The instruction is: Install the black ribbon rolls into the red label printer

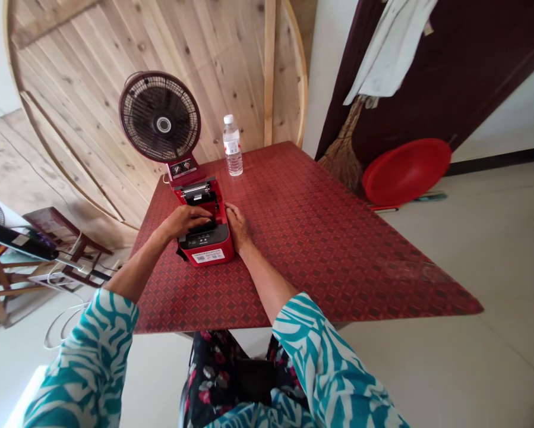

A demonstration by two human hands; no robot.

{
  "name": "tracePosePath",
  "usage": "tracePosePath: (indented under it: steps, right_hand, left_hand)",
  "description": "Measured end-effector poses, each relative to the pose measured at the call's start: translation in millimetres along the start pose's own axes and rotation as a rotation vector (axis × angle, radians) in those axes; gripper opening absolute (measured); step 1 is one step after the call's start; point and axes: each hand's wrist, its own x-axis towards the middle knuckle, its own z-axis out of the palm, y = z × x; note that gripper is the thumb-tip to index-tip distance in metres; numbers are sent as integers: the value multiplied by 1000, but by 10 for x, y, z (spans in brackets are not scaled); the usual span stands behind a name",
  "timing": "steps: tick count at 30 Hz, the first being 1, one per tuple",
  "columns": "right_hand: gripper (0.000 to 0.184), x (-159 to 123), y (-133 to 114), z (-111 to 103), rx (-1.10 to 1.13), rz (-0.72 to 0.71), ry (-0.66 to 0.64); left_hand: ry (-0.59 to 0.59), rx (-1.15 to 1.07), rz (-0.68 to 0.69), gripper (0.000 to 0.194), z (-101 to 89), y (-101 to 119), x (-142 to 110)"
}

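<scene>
A small red and black printer [205, 238] with its lid raised stands on the red patterned table [320, 238]. My left hand [185, 219] lies over the top of the printer, fingers curved down into its open compartment; what the fingertips touch is hidden. My right hand [237, 227] rests flat against the printer's right side, fingers together along the casing. Both forearms come out of teal and white patterned sleeves.
A dark red desk fan [160, 119] stands just behind the printer. A clear water bottle [233, 145] is at the table's far edge. A big round wooden tabletop [115, 71] leans on the wall. A red basin [404, 170] and broom lie right; chairs and cables left.
</scene>
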Motion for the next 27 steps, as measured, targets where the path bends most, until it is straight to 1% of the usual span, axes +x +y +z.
tracePosePath:
  steps: [1, 4, 5, 6, 7, 8, 11, 12, 16, 22, 27]
  right_hand:
    - [40, 0, 2, -5, -2, -2, -1]
    - [40, -9, -4, -25, 0, 8, -4]
    - [41, -15, -10, -33, 1, 14, -12]
    - [42, -23, -18, -41, -2, 18, -21]
    - [43, -31, -27, -48, -8, 21, -29]
    - [45, -40, -38, -55, -15, 20, -32]
    - [47, -64, -74, -71, -46, 10, -28]
    - [48, -70, -85, -75, -57, 8, -27]
    - [50, -83, -98, -79, -87, 0, -27]
    - [55, -80, -56, -78, -63, -11, -24]
    - [53, -67, -45, -85, -74, -18, -9]
  left_hand:
    - [134, -37, 2, 21, 17, -32, -92]
    - [650, -144, -44, 35, 89, -158, -295]
    - [787, -190, -51, 39, 110, -199, -320]
    - [872, -241, -46, 42, 125, -234, -322]
    - [896, -294, -32, 47, 131, -261, -305]
    - [867, -346, -15, 53, 130, -280, -275]
    - [705, -474, 14, 65, 92, -303, -173]
    - [676, -501, 12, 67, 77, -306, -153]
    - [691, -522, -8, 66, 71, -325, -189]
    - [731, -431, 16, 57, 202, -294, -370]
    - [719, -454, 39, 58, 257, -306, -351]
